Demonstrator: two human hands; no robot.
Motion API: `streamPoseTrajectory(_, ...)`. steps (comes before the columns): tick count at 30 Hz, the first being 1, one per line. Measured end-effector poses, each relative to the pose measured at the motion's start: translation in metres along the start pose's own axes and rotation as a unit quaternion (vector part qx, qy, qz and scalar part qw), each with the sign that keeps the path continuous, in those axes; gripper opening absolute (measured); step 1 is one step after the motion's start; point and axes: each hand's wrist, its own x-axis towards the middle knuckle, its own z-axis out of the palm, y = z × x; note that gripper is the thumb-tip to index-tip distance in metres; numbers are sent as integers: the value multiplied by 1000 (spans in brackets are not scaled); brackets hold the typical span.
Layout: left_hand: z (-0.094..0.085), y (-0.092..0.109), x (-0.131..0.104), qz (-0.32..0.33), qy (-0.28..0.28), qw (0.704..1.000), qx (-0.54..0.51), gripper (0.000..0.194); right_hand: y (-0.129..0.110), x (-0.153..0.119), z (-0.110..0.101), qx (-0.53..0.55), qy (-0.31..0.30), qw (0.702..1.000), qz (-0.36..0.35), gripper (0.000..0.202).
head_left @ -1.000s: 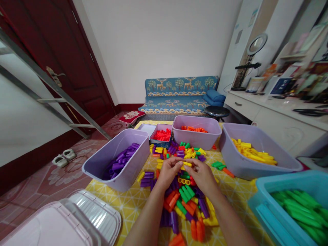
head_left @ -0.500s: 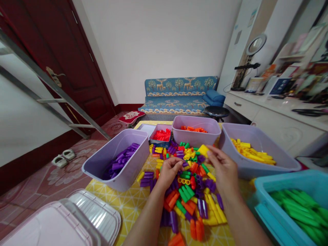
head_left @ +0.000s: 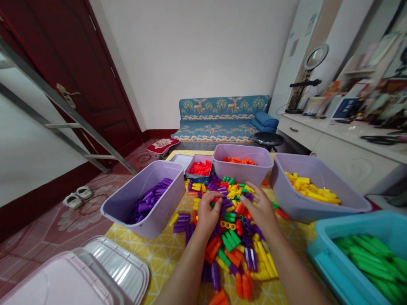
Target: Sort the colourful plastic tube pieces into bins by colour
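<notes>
A mixed pile of coloured plastic pieces [head_left: 231, 239] lies on the yellow patterned tablecloth [head_left: 165, 254]. Over its left part is my left hand [head_left: 208, 212], fingers curled together; a bit of red shows by the fingertips, too small to name. My right hand [head_left: 259, 207] is over the pile's right side, fingers apart and holding nothing. Sorted pieces fill the containers around: purple in the left lilac bin [head_left: 171, 216], red in the small box [head_left: 197, 176], orange in the middle lilac bin [head_left: 243, 171], yellow in the right lilac bin [head_left: 321, 214], green in the turquoise bin [head_left: 337, 258].
Clear and pink lids [head_left: 60, 279] lie at the lower left. Beyond the table are a blue sofa [head_left: 222, 127] and a round black stool [head_left: 268, 139]. A white dresser [head_left: 349, 148] stands right, a metal ladder [head_left: 92, 144] left.
The yellow piece has left my right hand, whose fingers are now spread over the pile. My left hand has stayed near the same place, and red now shows at its fingertips.
</notes>
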Motion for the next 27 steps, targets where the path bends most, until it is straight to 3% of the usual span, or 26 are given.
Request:
streamPoseTrajectory(3,0,1,-1,57,13,990,130,24,20,1,11,-113,-35,991,-63,63)
streamPoseTrajectory(7,3,-1,-4,34,-86,973,211,61,35,0,17,-141,-94,984,-57,69)
streamPoseTrajectory(10,4,-2,-6,35,-135,968,211,71,35,-1,18,-118,-163,978,-51,68)
streamPoseTrajectory(13,3,-2,-5,39,-128,975,180,67,27,-4,18,-79,-192,978,-36,69)
streamPoseTrajectory(16,3,-4,-3,17,-94,989,114,47,16,-7,18,-26,-191,981,-22,64)
streamPoseTrajectory(20,2,-5,0,-33,-48,998,-33,23,1,-11,20,17,-179,984,-13,44)
streamPoseTrajectory(24,1,-3,0,-60,-40,987,-144,20,-5,-15,25,31,-169,985,-23,33)
streamPoseTrajectory(27,-1,-3,0,-60,-31,986,-153,19,-7,-17,25,22,-169,985,-33,32)
